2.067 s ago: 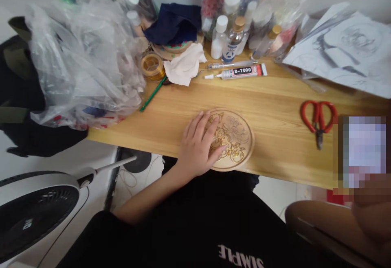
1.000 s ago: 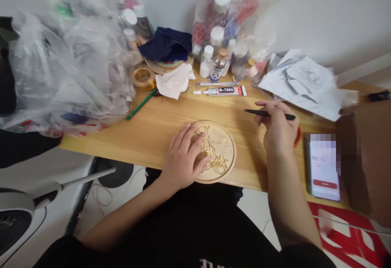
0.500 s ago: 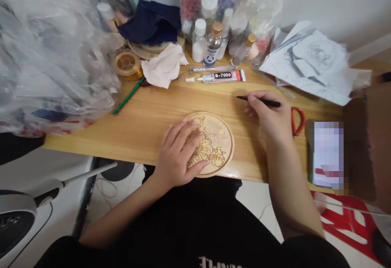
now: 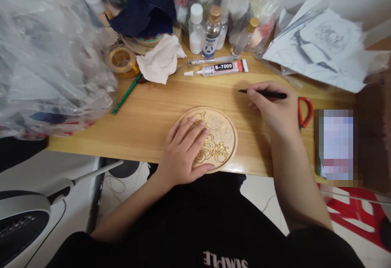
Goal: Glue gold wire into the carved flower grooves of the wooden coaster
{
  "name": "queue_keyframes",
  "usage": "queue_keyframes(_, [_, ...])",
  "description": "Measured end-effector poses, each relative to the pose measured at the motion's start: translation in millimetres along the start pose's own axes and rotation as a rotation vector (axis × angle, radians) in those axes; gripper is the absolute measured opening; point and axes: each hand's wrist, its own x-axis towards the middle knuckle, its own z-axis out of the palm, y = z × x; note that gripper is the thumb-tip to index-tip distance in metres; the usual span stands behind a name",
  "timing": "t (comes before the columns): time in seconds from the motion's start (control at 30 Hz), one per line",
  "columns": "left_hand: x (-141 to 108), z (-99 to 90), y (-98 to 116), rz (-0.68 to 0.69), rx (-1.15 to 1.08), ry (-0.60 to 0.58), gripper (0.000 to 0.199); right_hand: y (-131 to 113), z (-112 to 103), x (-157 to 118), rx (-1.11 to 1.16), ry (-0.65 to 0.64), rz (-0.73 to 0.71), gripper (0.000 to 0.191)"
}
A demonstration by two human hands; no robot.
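Observation:
A round wooden disc (image 4: 218,137) with golden wire-like floral outlines and a faint drawn flower lies at the table's front edge. My left hand (image 4: 186,150) rests flat on its left part, fingers spread, covering some of the pattern. To the right, above the table, my right hand (image 4: 273,105) is closed around a thin black tool (image 4: 276,94), its tip pointing left. Just beside that hand are the red handles of scissors (image 4: 306,111); the rest of them is hidden.
Behind lie a B-7000 glue tube (image 4: 224,67), a pen (image 4: 212,60), bottles (image 4: 210,36), crumpled paper (image 4: 160,59), a wire spool (image 4: 122,61) and a green pencil (image 4: 126,93). Plastic bags (image 4: 55,56) fill the left; sketches (image 4: 324,44) and a blurred phone (image 4: 337,146) are right.
The camera view has shifted a little. My left hand has slid slightly on the disc, thumb nearer its front edge. My right hand still grips the black tool, about where it was.

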Motion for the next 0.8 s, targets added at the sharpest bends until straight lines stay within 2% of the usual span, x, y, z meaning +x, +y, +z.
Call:
queue_keyframes(0.27, [0.1, 0.7, -1.1, 0.012, -0.015, 0.027, 0.067, -2.6, -3.4, -2.5, 0.046, -0.169, -0.013, 0.023])
queue_keyframes(0.4, [0.2, 2.1, -2.1, 0.022, -0.019, 0.056, 0.065, 0.2, -3.8, -2.9, -0.062, -0.149, -0.008, 0.018])
queue_keyframes(0.63, [-0.3, 0.8, -2.6, 0.021, -0.026, 0.068, 0.060, 6.4, -8.4, -0.3, -0.411, -0.168, -0.249, 0.024])
queue_keyframes(0.8, [0.0, -0.6, -3.0, 0.039, 0.003, 0.068, 0.052, 0.0, -7.2, -0.4, -0.514, -0.067, -0.170, 0.019])
